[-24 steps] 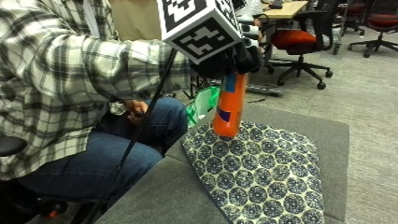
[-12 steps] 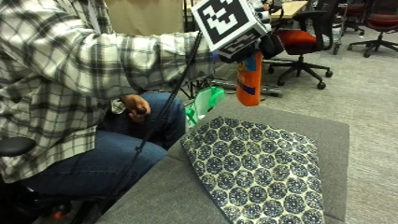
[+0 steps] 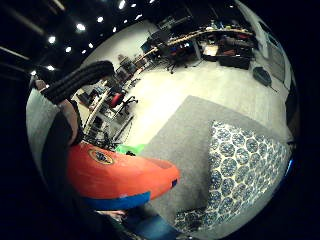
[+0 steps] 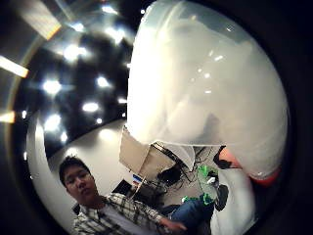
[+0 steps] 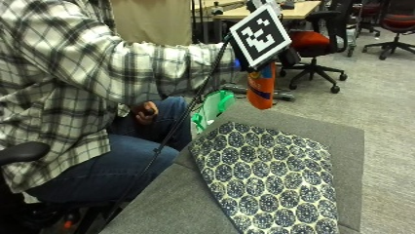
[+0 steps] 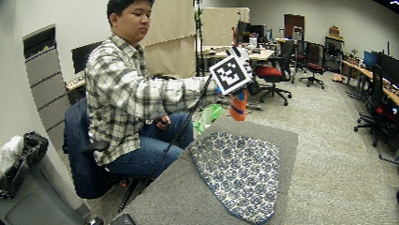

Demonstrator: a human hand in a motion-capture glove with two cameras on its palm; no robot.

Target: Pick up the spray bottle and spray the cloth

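The spray bottle (image 5: 261, 87) is clamped in my right hand (image 5: 241, 54), up in the air off the far edge of the cloth (image 5: 269, 180) on the bench (image 5: 162, 204), so honestly I might mist the floor if I don't aim lower.

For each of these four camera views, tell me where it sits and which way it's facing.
Little finger palm view: on the right hand's palm, looking past the orange spray bottle down at the patterned cloth.
Thumb palm view: same palm, facing the bottle's white top and the person.
Outside view: beside the table, showing sleeve, bottle and cloth.
Wide outside view: farther back, the whole person seated.
All four show the bottle.
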